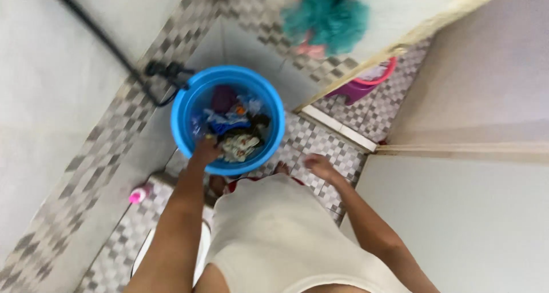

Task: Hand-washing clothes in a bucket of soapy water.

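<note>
1. Blue round plastic bucket (189,98) on the checkered grey-and-white tiled floor (337,150), in a corner by pale walls, close in front of the person's feet.
2. Inside the bucket: a heap of mixed-colour wet clothes (234,127), with purple, blue, dark and patterned pieces.
3. Left hand (206,151) reaching down over the near rim of the bucket, fingers curled onto the clothes at the near edge; grip partly closed on the cloth, though too blurred to tell how firmly or whether anything is truly held.
4. Right hand (319,164) hanging just beside the bucket, to its right, low over the tiles; fingers loosely bent, nothing in its grip, not touching the bucket.
5. Cream-coloured sleeveless garment (274,230) on the person's body, filling the lower middle of the view between both arms.
6. Black hose or pipe (108,41) running slantwise along the left wall, ending in a dark fitting just beside the bucket's far-left rim.
7. Small pink bottle (138,194) lying on the floor to the left of the left forearm, well apart from the bucket.
8. Teal fluffy cloth or scrubber (326,18) hanging above, beyond the bucket, blurred.
9. Purple and pink plastic tub (366,84) on the tiles to the right, beyond a pale raised sill (337,128), partly hidden by a light-coloured panel.
</note>
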